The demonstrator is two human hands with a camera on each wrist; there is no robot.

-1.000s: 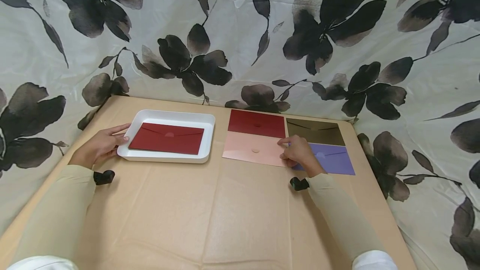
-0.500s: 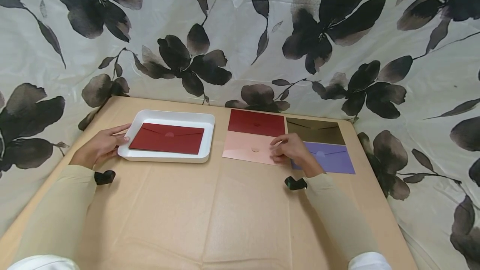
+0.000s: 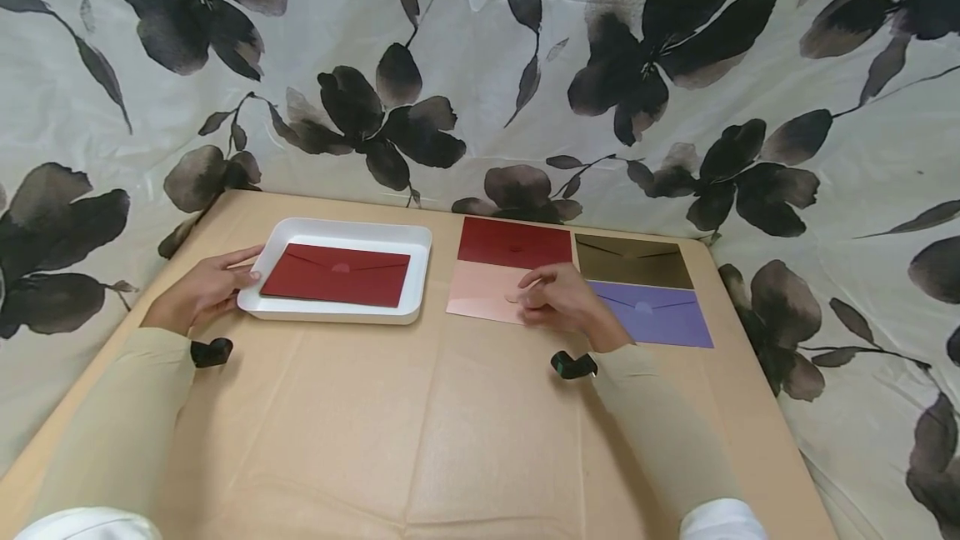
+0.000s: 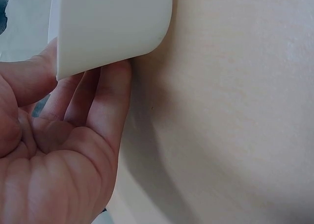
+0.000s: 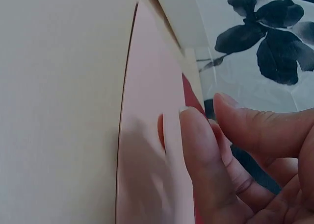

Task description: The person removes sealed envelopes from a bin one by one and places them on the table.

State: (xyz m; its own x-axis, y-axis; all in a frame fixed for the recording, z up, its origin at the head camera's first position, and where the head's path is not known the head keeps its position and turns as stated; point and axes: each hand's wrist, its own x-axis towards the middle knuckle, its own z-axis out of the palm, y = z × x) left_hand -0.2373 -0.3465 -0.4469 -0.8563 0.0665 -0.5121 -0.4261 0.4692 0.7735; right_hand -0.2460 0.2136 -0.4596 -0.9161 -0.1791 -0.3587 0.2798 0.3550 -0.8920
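At the left, a white tray (image 3: 352,232) holds a dark red envelope (image 3: 333,277) with its flap facing up. My left hand (image 3: 198,290) grips the tray's left end; in the left wrist view, thumb and fingers close around the tray's wall (image 4: 113,28), with fingers at its underside. My right hand (image 3: 558,298) is over the right part of a pale pink envelope (image 3: 476,286), hiding that part. In the right wrist view, a fingertip (image 5: 194,118) overlaps the pink envelope near its round seal, and the thumb stands apart with nothing pinched.
Behind the pink envelope lies another red envelope (image 3: 517,242). To its right are a brown-gold envelope (image 3: 633,261) and a purple envelope (image 3: 660,315), edges close together. A floral cloth (image 3: 525,90) hangs along the table's back edge.
My right hand has moved left, from the boundary of the pink and purple envelopes to over the pink one, uncovering the purple one. The left hand and tray stay in place.
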